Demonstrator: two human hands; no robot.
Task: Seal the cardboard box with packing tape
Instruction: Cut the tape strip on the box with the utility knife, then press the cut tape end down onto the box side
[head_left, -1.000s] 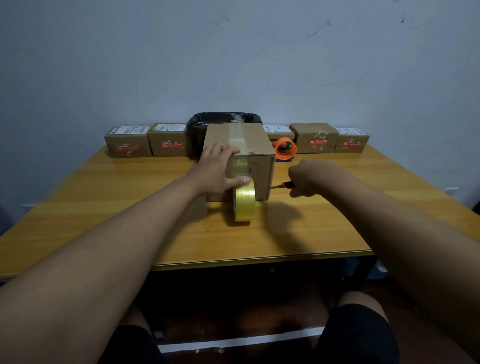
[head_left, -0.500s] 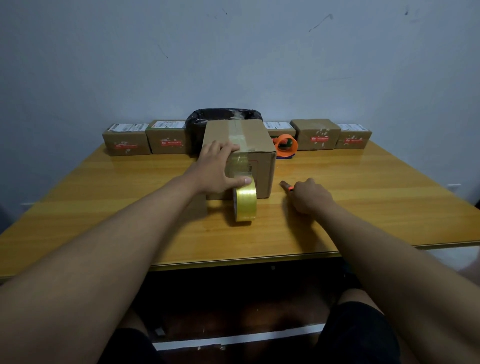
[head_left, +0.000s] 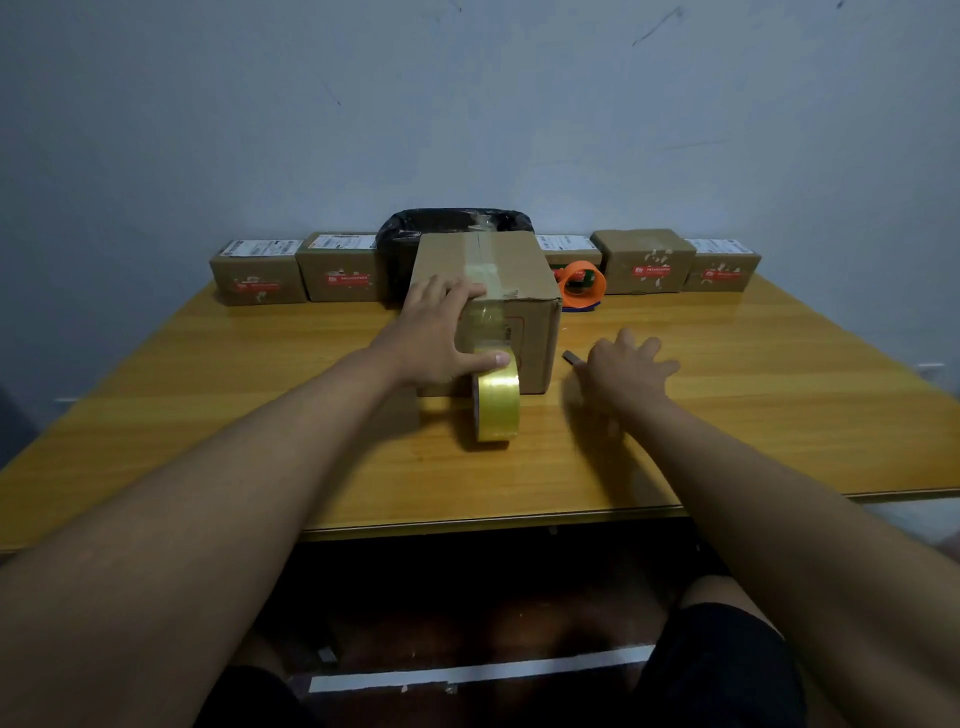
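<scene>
The cardboard box (head_left: 537, 343) stands mid-table with a strip of clear tape running along its top seam and down the front face. The yellowish packing tape roll (head_left: 497, 410) stands on edge against the box front, still joined to that strip. My left hand (head_left: 441, 332) grips the box's front left corner, fingers on the top, thumb pressed onto the roll. My right hand (head_left: 626, 371) hovers just right of the box with fingers spread and holds nothing. The tip of a small cutter (head_left: 570, 357) shows on the table at its left edge.
A row of small labelled cartons (head_left: 257, 278) lines the back of the wooden table (head_left: 779, 415), with a black-lined bin (head_left: 447, 221) behind the box. An orange tape dispenser (head_left: 584, 286) sits right of the box. The near table edge is close to my knees.
My right hand has come down from beside the box front to the table, let go of the orange cutter and spread its fingers. The left hand and the roll have stayed put.
</scene>
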